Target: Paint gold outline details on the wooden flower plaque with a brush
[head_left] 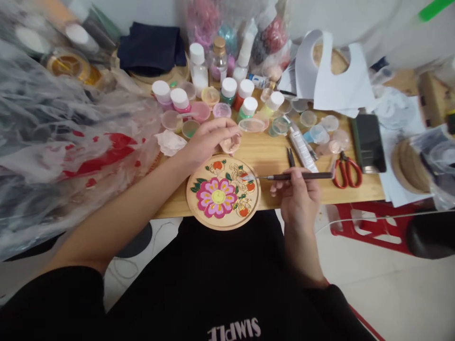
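A round wooden plaque (199,215) lies at the table's front edge, overhanging it a little. It bears a pink flower with a yellow centre, orange fruits, green leaves and gold outlines. Just behind the plaque, my left hand (209,139) is closed on a small plastic cup (232,145) with a peach tint; its fingers hide part of the rim. My right hand (300,194) grips a thin dark-handled tool (284,176) with a slim metal end. That tip reaches over the orange fruits on the plaque's right side; whether it touches the surface I cannot tell.
Behind stand several white-capped paint bottles (248,108) and small paint cups (190,128). To the right lie a metal tube (301,144), red-handled scissors (346,171) and a dark phone (369,142). Plastic sheeting (117,123) covers the left. A crumpled tissue (170,143) sits near my left wrist.
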### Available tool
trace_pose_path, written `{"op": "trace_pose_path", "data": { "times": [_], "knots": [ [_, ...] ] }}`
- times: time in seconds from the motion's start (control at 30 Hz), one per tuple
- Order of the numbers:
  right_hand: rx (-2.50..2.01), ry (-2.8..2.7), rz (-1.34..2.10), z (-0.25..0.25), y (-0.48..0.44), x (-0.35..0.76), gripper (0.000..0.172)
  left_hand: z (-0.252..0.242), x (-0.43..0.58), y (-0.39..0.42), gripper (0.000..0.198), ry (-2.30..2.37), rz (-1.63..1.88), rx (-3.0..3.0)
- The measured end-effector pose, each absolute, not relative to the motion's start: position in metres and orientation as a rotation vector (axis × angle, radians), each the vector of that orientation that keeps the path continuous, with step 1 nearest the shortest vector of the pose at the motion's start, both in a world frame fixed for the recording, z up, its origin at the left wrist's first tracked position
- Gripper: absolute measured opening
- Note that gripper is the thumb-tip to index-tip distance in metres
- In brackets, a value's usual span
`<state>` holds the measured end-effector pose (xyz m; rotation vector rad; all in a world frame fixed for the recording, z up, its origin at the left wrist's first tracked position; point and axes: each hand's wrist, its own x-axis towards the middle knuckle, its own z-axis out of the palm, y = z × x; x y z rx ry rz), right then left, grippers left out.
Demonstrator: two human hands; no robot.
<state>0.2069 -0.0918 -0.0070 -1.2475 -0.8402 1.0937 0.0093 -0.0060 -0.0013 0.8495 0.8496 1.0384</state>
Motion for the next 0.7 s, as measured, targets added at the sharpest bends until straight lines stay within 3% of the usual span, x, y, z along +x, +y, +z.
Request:
{"op": "trace_pose_path", "data": {
  "times": [0.7],
  "knots": [
    [-1.334,-0.994,1.042,-0.009,-0.094,0.193,0.026,0.005,0.012,-0.006,0.018,0.898,0.992,0.830]
  ]
}}
